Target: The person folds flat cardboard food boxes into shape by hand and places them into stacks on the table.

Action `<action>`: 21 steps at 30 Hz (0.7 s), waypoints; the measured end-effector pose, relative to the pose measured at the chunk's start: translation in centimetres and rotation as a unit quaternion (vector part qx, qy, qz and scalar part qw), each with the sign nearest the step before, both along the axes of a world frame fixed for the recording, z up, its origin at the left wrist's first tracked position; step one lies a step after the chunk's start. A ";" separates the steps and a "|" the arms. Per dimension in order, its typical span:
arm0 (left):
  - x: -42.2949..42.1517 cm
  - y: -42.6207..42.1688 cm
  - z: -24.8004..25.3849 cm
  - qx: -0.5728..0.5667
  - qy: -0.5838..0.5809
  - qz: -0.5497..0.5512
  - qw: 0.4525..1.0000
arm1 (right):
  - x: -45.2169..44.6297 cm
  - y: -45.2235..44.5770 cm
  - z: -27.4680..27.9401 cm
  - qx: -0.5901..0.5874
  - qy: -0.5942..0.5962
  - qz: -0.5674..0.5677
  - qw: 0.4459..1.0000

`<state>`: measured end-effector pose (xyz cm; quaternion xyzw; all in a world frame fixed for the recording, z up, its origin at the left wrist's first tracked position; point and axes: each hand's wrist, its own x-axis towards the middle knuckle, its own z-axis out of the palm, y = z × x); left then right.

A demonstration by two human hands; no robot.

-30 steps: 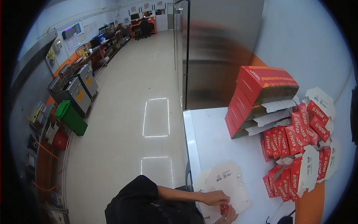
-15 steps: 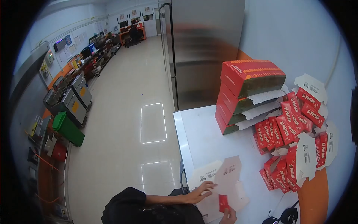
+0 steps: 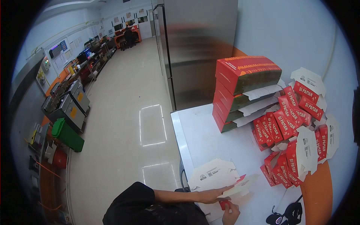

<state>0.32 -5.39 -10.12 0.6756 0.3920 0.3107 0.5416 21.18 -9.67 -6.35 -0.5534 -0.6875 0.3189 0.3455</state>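
Observation:
A partly folded carton (image 3: 240, 189), white inside with red outer parts, is between my hands at the table's near edge. My left hand (image 3: 214, 195) reaches across from the left and grips the carton, its fingertips partly hidden behind a pale panel. Lower down, my right hand (image 3: 231, 215) is closed with thumb and fingers on a small red flap (image 3: 224, 204) of the same carton. Beneath and behind them lies a flat white carton blank (image 3: 212, 174) with a printed logo and code.
Large red boxes (image 3: 228, 88) stand stacked at the table's back. Several small red "Si Paman" cartons (image 3: 283, 123) are heaped along the right wall. Black-strapped goggles or glasses (image 3: 292, 213) lie at the near right. A steel cabinet (image 3: 202, 56) rises behind the table (image 3: 191, 135).
The carton's upright panel has tilted over to the right and is now folded. My left hand, spread before, has moved right onto it. The view has shifted slightly.

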 end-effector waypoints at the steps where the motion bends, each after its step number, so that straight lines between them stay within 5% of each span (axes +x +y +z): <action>1: 0.0 0.1 1.5 -0.031 -0.025 0.002 0.999 | 0.3 0.1 -0.2 0.011 -0.008 0.002 1.000; 3: -0.4 -0.1 4.3 -0.038 -0.065 -0.006 0.997 | 0.7 0.1 -0.9 0.033 -0.025 0.008 0.999; 7: -0.5 0.0 5.5 0.236 0.012 -0.047 0.971 | 0.6 0.0 -0.1 0.066 -0.046 0.005 0.997; 9: -0.2 0.3 5.2 0.290 -0.040 -0.070 0.954 | -0.4 -0.1 1.5 0.136 0.001 0.004 0.991; 10: -0.2 0.4 5.2 0.318 -0.066 -0.080 0.942 | -0.5 -0.4 2.9 0.076 0.009 -0.005 0.997; 12: -0.4 -0.1 5.6 0.292 -0.088 -0.072 0.950 | -0.5 -1.1 5.8 -0.043 0.024 -0.024 0.998; 16: -1.1 -0.8 6.2 0.154 -0.084 -0.055 0.983 | -2.2 -1.0 8.2 0.057 0.340 -0.115 0.932; 19: -0.3 -1.7 4.7 0.097 -0.066 -0.033 0.993 | -1.1 0.2 3.0 0.225 0.284 -0.198 0.911; 20: 0.1 -2.0 3.8 0.081 -0.053 -0.022 0.995 | -0.3 0.8 2.5 0.259 0.169 -0.164 0.937; 21: 0.4 -2.2 3.9 0.041 -0.058 -0.001 0.997 | -1.6 1.2 4.3 0.154 0.308 -0.172 0.923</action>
